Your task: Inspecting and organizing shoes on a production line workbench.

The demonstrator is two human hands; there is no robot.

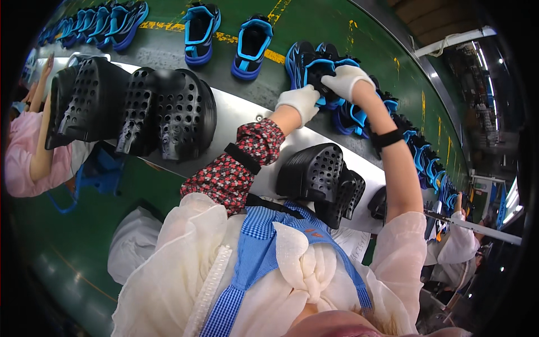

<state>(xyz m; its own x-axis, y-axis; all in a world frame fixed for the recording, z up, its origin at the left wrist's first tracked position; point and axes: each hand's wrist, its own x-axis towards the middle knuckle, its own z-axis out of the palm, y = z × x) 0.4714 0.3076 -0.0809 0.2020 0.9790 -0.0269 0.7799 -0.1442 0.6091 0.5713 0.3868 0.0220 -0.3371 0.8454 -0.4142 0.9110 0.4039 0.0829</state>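
Note:
Both my hands wear white gloves and work at a black and blue sports shoe (315,70) on the green belt, in a cluster of similar shoes. My left hand (300,105) is closed on the shoe's near end, its fingertips partly hidden. From the right, my right hand (347,82) reaches over and grips the shoe at its opening, the fingers pinched against the upper. More shoes of the same kind (352,118) lie just under and beside my right forearm. Two single shoes, one nearer (251,48) and one farther left (199,35), stand to the left of my hands.
Black perforated plastic pieces stand in a group (182,115) on the left of the pale ledge (238,112) and in another (314,171) close to my body. Rows of shoes line the belt (359,33) both ways. Co-workers sit at left (33,146) and right (457,247).

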